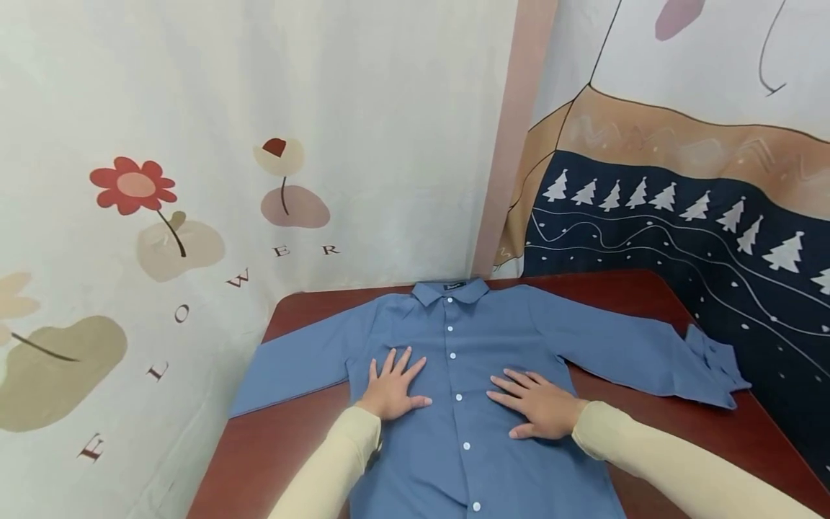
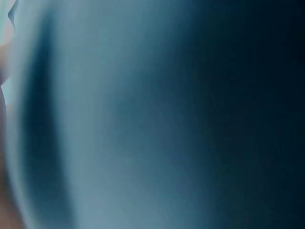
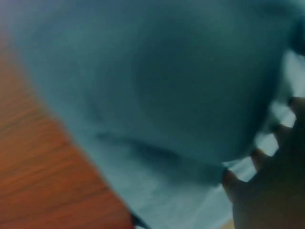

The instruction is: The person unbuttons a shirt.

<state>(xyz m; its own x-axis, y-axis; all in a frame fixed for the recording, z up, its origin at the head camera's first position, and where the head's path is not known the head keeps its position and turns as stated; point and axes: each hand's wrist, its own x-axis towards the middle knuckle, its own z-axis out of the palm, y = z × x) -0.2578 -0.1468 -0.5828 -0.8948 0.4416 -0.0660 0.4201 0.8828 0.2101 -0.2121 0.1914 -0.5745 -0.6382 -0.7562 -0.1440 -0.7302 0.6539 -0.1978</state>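
Note:
A blue button-up shirt (image 1: 454, 418) lies face up, its collar (image 1: 450, 290) toward the wall and white buttons running down the middle. My left hand (image 1: 392, 389) rests on the left half of the chest with fingers spread. On the other half, my right hand (image 1: 541, 405) lies with its fingers extended toward the button line. Blurred blue cloth (image 2: 124, 114) fills most of the left wrist view. In the right wrist view, the fingers (image 3: 259, 160) touch the shirt's fabric (image 3: 190, 86), close to its edge over the wood.
The red-brown table (image 1: 285, 454) carries the shirt. One sleeve (image 1: 292, 360) reaches the table's left edge; the other sleeve (image 1: 622, 353) stretches right, its cuff (image 1: 720, 367) bunched near the right edge. A flower-printed curtain (image 1: 389, 144) and a tree-patterned cloth (image 1: 648, 238) hang behind.

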